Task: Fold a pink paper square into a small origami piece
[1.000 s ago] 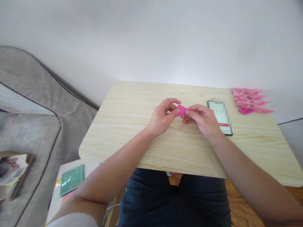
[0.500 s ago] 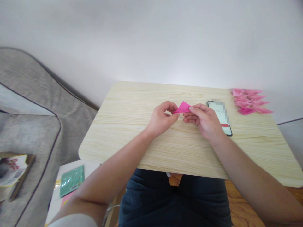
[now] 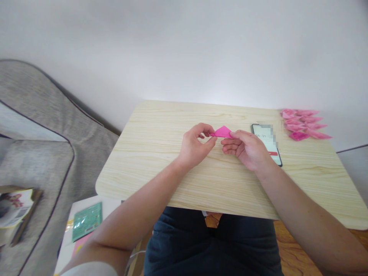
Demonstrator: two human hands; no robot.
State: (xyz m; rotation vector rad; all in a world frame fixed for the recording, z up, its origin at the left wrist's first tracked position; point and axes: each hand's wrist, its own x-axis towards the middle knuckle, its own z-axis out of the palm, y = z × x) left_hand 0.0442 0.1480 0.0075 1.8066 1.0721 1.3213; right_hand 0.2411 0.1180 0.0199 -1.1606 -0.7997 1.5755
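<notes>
Between my two hands, above the pale wooden table [image 3: 149, 153], is a small bright pink piece of folded paper [image 3: 223, 132], triangular in outline with its peak pointing away from me. My left hand [image 3: 198, 143] pinches its left corner between thumb and fingertips. At the right corner, my right hand [image 3: 245, 147] grips the paper between thumb and forefinger, its other fingers curled below. Just behind my right hand lies a phone [image 3: 268, 143] with a lit, partly blurred screen.
Several pink folded paper flowers [image 3: 306, 124] lie in rows at the table's back right. A white wall [image 3: 184, 50] stands behind the table. On the left are a grey sofa [image 3: 86, 153] and a lower white surface with a green packet [image 3: 87, 221].
The pink folded paper has tilted, so its peak sits lower and its near edge now shows as a straight fold. Both hands keep their hold with small shifts.
</notes>
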